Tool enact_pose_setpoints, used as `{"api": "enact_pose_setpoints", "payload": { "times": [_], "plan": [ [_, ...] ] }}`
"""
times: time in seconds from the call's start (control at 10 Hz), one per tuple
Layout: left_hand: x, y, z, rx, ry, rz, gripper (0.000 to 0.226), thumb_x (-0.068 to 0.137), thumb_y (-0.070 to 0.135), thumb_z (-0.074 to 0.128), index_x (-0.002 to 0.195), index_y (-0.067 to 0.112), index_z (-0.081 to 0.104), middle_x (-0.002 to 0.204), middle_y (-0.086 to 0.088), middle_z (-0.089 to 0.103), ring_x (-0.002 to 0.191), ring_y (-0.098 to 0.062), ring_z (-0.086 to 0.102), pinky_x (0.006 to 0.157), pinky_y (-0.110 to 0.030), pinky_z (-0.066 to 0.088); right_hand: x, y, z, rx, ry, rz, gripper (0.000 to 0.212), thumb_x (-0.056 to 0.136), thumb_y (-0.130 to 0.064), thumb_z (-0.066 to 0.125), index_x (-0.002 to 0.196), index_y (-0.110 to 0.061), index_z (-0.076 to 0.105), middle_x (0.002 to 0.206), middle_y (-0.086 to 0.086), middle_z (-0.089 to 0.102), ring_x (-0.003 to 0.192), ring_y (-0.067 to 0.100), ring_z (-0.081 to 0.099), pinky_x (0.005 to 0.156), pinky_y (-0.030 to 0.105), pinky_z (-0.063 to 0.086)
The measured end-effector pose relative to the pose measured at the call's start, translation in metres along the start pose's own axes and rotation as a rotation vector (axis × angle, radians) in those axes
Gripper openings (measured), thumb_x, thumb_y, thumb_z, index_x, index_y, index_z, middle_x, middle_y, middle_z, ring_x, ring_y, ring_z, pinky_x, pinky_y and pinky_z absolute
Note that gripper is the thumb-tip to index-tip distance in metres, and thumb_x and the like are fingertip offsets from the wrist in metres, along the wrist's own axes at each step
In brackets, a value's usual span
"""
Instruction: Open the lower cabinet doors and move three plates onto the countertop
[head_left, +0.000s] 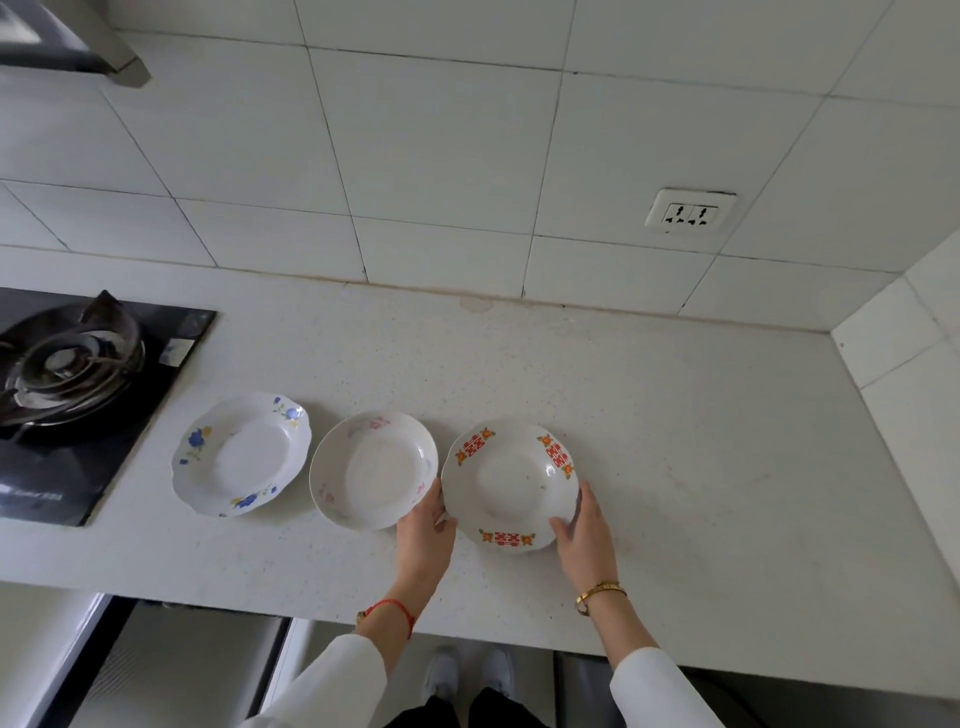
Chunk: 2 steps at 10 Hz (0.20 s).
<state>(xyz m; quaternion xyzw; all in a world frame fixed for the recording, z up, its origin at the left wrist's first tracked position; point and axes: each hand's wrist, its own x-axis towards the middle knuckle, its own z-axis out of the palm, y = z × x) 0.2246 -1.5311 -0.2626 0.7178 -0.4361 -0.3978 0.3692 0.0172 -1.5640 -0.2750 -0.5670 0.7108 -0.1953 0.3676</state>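
Stove (78, 395) left of three plates (374, 470)

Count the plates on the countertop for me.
3, in a row on the countertop: blue-flowered plate nearest the stove, pink-flowered plate in the middle, red-patterned plate between both hands. None appear hidden.

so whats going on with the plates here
A person is setting the red-patterned plate on the white countertop, left hand and right hand at its two sides. It sits at the right end of a row, next to the pink-flowered plate and the blue-flowered plate, near the gas stove. All three plates are on the counter.
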Motion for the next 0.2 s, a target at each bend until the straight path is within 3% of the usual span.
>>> {"api": "enact_pose_setpoints", "payload": {
  "times": [0.1,0.2],
  "plan": [
    [-0.011,-0.001,-0.01,0.082,-0.023,0.062,0.059,0.086,-0.001,0.063,0.138,0.024,0.05,0.122,0.007,0.063,0.112,-0.011,0.058,0.095,-0.024,0.048,-0.007,-0.009,-0.002,-0.069,0.006,-0.007,0.075,0.093,-0.024,0.058,0.151,-0.011,0.014,0.154,0.015,0.026,0.145,0.032,0.026,0.109,0.047,0.042],
    [-0.015,-0.006,-0.022,0.2,-0.013,0.087,0.054,0.088,0.009,0.065,0.138,0.022,0.051,0.129,-0.001,0.063,0.117,-0.02,0.06,0.102,-0.038,0.05,-0.007,-0.016,0.0,-0.151,0.044,-0.095,0.07,0.095,-0.028,0.053,0.151,-0.011,0.014,0.158,0.013,0.021,0.149,0.031,0.013,0.117,0.047,0.029]
  ]
}}
